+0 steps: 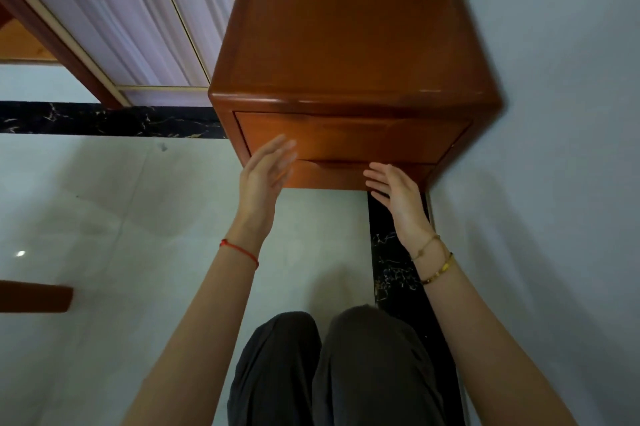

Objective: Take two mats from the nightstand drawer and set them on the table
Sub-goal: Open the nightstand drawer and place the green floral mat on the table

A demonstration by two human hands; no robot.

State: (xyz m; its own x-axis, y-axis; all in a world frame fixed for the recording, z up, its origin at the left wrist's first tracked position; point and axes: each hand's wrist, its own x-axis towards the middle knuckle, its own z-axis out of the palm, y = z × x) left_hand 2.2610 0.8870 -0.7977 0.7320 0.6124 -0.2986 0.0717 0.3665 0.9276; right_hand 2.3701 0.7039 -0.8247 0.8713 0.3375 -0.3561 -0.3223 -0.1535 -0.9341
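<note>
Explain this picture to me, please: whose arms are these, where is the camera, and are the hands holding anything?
There is no machine here. A person wears a camera on the head, looking forward and down, so you see their own two arms reaching out and their knees in dark trousers at the bottom.

The left hand, with a red string at the wrist, and the right hand, with thin bracelets, are both open and empty. They are close in front of a wooden nightstand that stands in a corner by a pale wall.

The nightstand has two drawers, an upper drawer and a lower drawer, both shut. Its top is bare. No mats show; if they are in a drawer, they are hidden. The picture is a little blurred, so I cannot tell whether the fingers touch the wood.
</note>
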